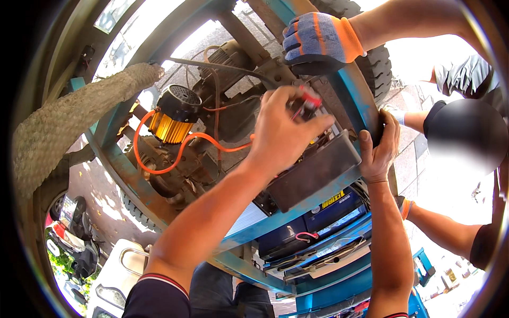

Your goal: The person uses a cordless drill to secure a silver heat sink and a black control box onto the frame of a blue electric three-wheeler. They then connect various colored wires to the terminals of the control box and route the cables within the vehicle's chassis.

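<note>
My left hand (283,130) reaches over the open vehicle frame, thumb and fingers closed around a small red and dark piece (310,99), smeared by motion, whose kind I cannot make out. Just below the hand lies a dark, box-shaped cover (315,172) with wires at its upper edge. My right hand (380,146) grips the blue metal frame bar (356,98) at its lower right end, fingers wrapped over the edge. An orange cable (199,137) loops from a black and gold cylindrical motor (175,114) toward my left hand.
A co-worker's gloved hand (321,40) rests on the frame above; another gloved hand (406,206) is at the right, near a second person. Blue batteries (336,205) sit beneath the box. A textured sleeve-like tube (79,111) crosses the left, with a scooter (74,238) beyond.
</note>
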